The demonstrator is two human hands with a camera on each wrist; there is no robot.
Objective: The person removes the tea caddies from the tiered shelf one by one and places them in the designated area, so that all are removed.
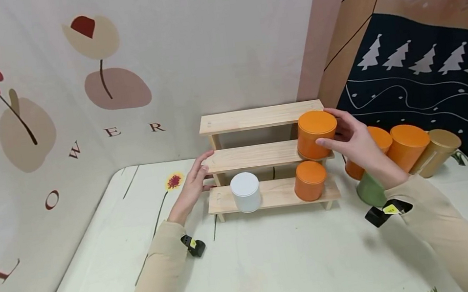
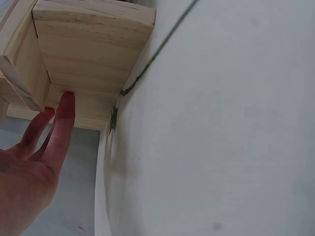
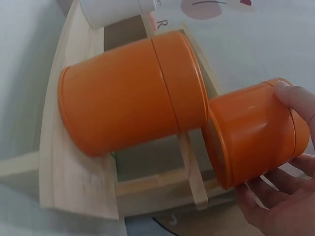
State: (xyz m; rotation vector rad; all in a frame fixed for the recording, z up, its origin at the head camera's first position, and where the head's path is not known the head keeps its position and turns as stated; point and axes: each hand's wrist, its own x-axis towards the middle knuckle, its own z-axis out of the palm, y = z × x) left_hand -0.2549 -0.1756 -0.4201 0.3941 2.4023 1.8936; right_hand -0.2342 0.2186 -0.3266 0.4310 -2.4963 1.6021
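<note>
A three-tier wooden shelf stand (image 1: 253,156) stands on the cloth-covered table. My right hand (image 1: 360,144) grips an orange lidded canister (image 1: 315,139) between thumb and fingers at the right end of the middle tier. In the right wrist view this canister (image 3: 256,135) tilts, its base edge near the wood. Below it, a second orange canister (image 1: 310,183) sits upright at the right of the bottom tier, and a white canister (image 1: 246,194) at the left. My left hand (image 1: 191,186) is at the stand's left end, its extended fingers (image 2: 59,132) against the wood.
Right of the stand, partly behind my right forearm, are an orange canister (image 1: 409,145), another orange one (image 1: 380,136), a gold canister (image 1: 439,151) and a green one (image 1: 369,190). A printed cloth wall (image 1: 220,39) rises close behind the stand.
</note>
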